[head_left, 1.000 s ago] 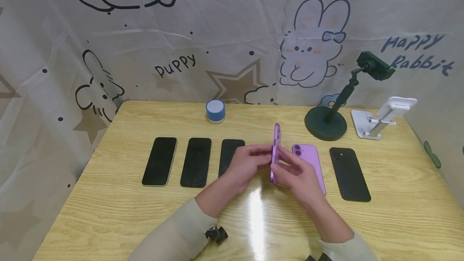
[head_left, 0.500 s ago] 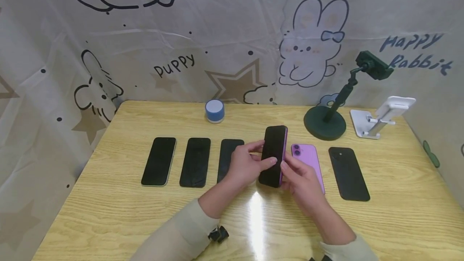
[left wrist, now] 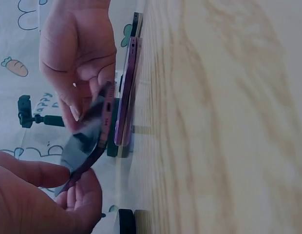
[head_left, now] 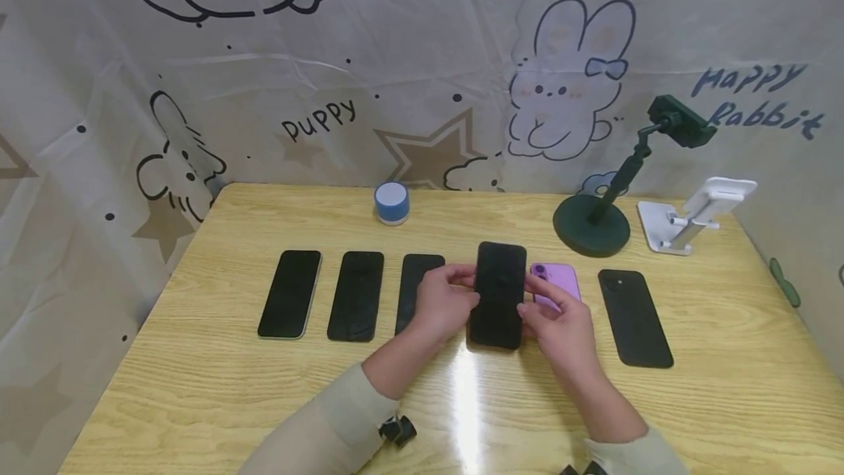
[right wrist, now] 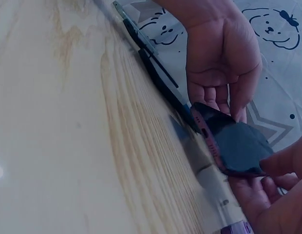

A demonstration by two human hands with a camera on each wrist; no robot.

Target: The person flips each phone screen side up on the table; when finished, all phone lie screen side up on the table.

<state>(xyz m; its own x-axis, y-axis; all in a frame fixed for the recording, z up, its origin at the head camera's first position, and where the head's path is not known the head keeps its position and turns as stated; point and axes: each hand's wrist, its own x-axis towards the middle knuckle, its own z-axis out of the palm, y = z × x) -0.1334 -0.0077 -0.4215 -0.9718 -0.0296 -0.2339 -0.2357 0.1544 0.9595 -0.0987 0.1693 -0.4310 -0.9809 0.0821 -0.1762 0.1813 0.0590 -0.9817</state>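
A smartphone [head_left: 500, 295] with a dark screen and purple frame is held just over the table, its screen facing me. My left hand [head_left: 443, 303] pinches its left edge, thumb at the screen side and fingers behind. At the opposite edge, my right hand [head_left: 560, 325] grips it the same way. The left wrist view shows the charging port on the bottom edge of the phone [left wrist: 106, 109]. Just right of it lies a purple phone [head_left: 557, 281], camera side up, partly covered by my right hand. A dark phone [head_left: 412, 284] lies partly behind my left hand.
Two dark-screened phones, one farthest left [head_left: 290, 294] and another beside it [head_left: 356, 296], lie in the row. A black phone [head_left: 636, 317] is at the right. Behind stand a blue-white round container [head_left: 392, 204], a dark green stand [head_left: 592, 226] and a white folding stand [head_left: 666, 226].
The held phone has turned from edge-on, purple back partly showing, to screen toward me, and has come down closer to the table. Both hands kept hold; the left thumb slid back to the edge.
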